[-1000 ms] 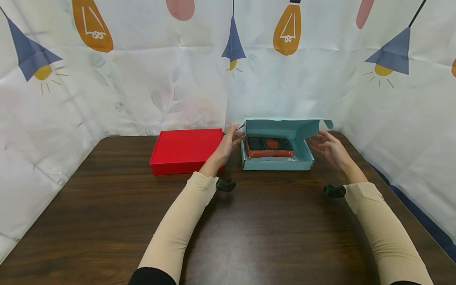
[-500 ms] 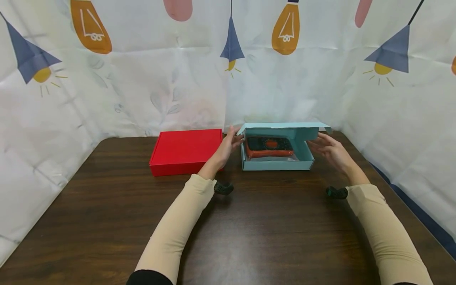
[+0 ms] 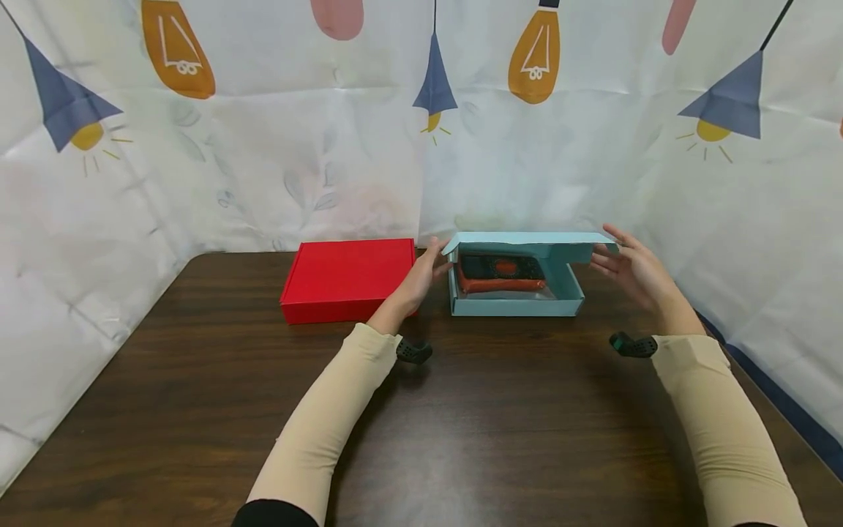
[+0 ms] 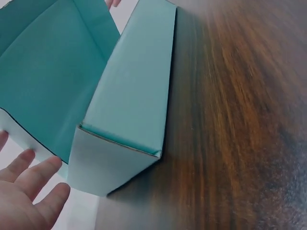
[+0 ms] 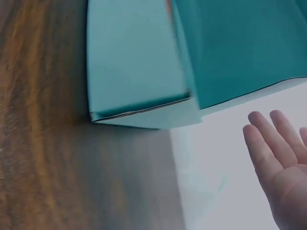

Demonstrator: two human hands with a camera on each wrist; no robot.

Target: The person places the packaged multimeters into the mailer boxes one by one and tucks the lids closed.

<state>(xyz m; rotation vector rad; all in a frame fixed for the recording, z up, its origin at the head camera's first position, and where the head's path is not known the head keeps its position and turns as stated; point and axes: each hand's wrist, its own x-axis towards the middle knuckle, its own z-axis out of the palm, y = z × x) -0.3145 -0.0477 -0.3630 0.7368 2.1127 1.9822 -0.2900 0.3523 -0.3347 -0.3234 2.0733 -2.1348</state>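
A light-blue cardboard box (image 3: 514,307) stands at the back of the table with its lid (image 3: 533,238) partly raised. Inside lies an orange-brown pack with a dark top and a round orange mark (image 3: 503,272); its exact kind is unclear. My left hand (image 3: 415,284) is at the lid's left side, its fingers extended against the side flap (image 4: 29,141) in the left wrist view. To the right of the box, my right hand (image 3: 642,274) has extended fingers beside the lid's right side. In the right wrist view a small gap shows between those fingers (image 5: 264,148) and the lid.
A closed red box (image 3: 352,274) lies just left of the blue box, close to my left forearm. The dark wooden table (image 3: 487,424) ends at a printed white curtain (image 3: 369,161) behind the boxes. Dark wrist devices (image 3: 413,352) sit on both arms.
The blue lid has come down and forward over the box. My right hand has moved up and outward to the lid's right edge. My left hand stays at the left side.
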